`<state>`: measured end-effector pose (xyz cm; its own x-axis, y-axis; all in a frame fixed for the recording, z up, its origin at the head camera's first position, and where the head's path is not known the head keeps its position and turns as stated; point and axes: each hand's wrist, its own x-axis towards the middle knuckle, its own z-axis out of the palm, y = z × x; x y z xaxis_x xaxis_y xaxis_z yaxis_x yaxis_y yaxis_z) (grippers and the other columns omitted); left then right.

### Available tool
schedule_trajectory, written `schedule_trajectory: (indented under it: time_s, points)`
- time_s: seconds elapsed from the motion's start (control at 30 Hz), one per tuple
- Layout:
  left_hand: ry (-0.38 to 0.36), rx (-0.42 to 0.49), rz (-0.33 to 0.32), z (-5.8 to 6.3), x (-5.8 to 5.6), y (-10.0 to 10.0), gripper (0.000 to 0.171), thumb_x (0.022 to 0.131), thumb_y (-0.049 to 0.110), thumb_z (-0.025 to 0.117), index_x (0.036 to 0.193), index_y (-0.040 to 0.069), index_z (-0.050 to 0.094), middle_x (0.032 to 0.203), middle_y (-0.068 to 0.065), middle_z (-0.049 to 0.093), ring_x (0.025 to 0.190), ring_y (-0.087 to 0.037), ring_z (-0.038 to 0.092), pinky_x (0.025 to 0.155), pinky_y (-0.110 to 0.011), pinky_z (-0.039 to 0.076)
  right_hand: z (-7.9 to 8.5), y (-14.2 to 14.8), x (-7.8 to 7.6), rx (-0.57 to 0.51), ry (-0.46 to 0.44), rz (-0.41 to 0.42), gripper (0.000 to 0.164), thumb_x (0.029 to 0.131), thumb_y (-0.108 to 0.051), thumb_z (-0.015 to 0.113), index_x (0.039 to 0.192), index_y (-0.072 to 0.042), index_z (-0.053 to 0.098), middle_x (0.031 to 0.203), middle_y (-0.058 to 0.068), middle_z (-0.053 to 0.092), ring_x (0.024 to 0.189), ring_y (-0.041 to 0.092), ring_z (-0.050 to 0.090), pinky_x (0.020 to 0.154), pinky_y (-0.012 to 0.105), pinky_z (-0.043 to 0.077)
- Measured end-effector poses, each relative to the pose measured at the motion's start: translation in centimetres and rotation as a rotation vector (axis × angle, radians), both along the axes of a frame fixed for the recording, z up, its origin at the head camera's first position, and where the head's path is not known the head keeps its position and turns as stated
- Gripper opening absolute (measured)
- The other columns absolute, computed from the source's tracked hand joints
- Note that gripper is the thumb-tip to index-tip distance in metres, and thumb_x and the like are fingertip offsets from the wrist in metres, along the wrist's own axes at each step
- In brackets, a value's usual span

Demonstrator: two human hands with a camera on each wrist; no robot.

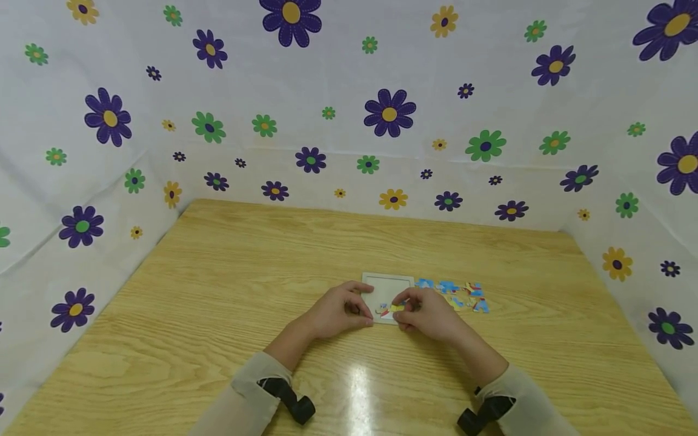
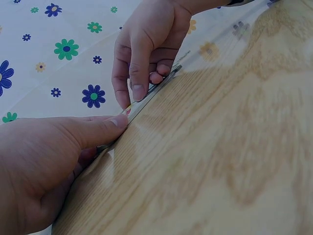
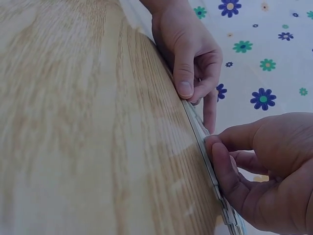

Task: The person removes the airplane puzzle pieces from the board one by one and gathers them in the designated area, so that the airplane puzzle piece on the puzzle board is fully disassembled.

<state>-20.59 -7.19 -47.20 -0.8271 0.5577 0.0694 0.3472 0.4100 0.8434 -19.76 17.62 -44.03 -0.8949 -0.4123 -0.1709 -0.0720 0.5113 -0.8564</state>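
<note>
A white square puzzle tray [image 1: 388, 276] lies flat on the table, its near-left corner holding colourful puzzle pieces [image 1: 383, 311]. My left hand [image 1: 338, 310] grips the tray's left side, thumb at the near corner and forefinger farther up the edge. Over the near-right part of the tray, my right hand [image 1: 428, 313] pinches a yellow puzzle piece [image 1: 397, 307] between thumb and fingers; whether it touches the tray floor I cannot tell. Both wrist views show the tray edge-on, with the left hand [image 2: 54, 156] and right hand [image 3: 271, 171] close together.
Loose puzzle pieces [image 1: 448, 287], blue, yellow and red, lie in rows on the table just right of the tray, partly behind the right hand. The wooden table [image 1: 262, 260] is bounded at the back and sides by a white flowered cloth [image 1: 327, 66].
</note>
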Motion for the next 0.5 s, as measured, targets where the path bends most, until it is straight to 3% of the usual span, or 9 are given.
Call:
schedule_trajectory:
  time_s: [0.27,0.5]
  points:
    - [-0.002,0.002,-0.007,0.03,-0.06,-0.07,0.009,0.088,0.026,0.078,0.087,0.017,0.079,0.146,-0.001,0.05,0.097,-0.008,0.061,0.083,-0.024,0.05,0.35,-0.15,0.04,-0.021,-0.011,0.004,0.018,0.095,-0.009,0.067,0.11,0.001,0.061,0.079,0.01,0.061,0.067,0.017,0.064,0.061,0.027,0.055]
    - [-0.003,0.001,0.001,0.04,-0.06,0.02,0.005,0.088,0.022,0.079,0.083,0.023,0.078,0.145,0.0,0.052,0.097,-0.008,0.06,0.083,-0.024,0.049,0.33,0.26,-0.12,-0.094,-0.093,-0.033,0.016,0.097,-0.006,0.064,0.108,0.005,0.06,0.089,0.013,0.063,0.072,0.017,0.067,0.065,0.027,0.058]
